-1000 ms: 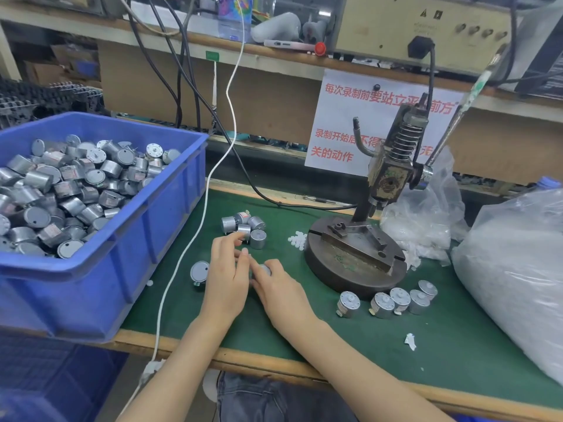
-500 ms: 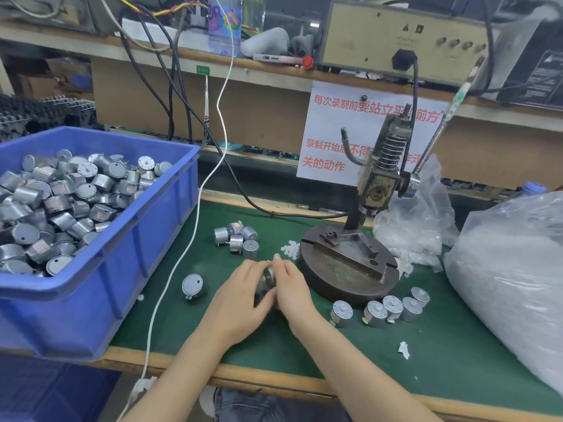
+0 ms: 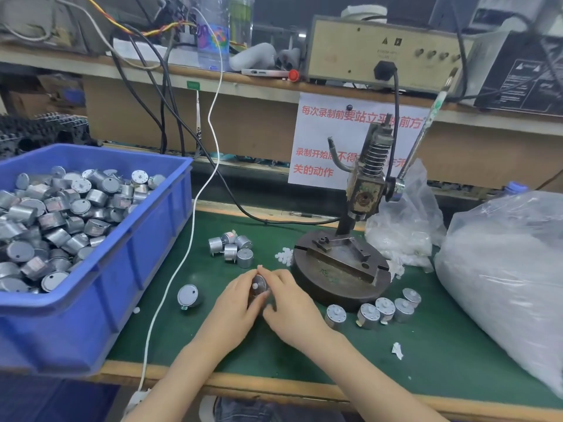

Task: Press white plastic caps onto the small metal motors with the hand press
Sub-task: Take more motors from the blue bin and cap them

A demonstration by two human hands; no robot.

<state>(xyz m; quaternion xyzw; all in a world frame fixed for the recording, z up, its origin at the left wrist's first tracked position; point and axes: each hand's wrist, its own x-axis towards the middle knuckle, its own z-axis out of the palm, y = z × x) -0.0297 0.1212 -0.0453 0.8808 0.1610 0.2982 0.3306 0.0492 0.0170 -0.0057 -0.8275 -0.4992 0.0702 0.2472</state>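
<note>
Left hand (image 3: 233,306) is curled round one motor (image 3: 259,284), holding it just above the tabletop (image 3: 457,345) with the shaft face tilted up toward the camera. Right hand (image 3: 291,310) pinches at the same motor from the other side, fingertips on its top edge. Both are closed on it, nothing else in either.

White speck on the face looks like a cap (image 3: 255,286) started on the shaft. Too small to say if it's seated square.

Layout reads as a left-to-right flow:
- bin (image 3: 128,269) of raw motors on the left
- small feed cluster (image 3: 233,246) and loose caps (image 3: 285,256) just left of the press (image 3: 364,190), within finger reach
- capped row (image 3: 385,309) parked right of the base (image 3: 329,287)
- bulk bag (image 3: 502,269) far right for refills

One stray motor (image 3: 188,295) lies on its own near the bin.

Judgement: this is hand pre-fit, done beside the base so the move onto the fixture is short. Fixture slot is unoccupied and the lever (image 3: 425,132) stands up and untouched, so pressing is not yet done for this piece.

Risk: a cocked cap gets crushed or skews under the ram. Motor needs to sit shaft-up, centred.
</note>
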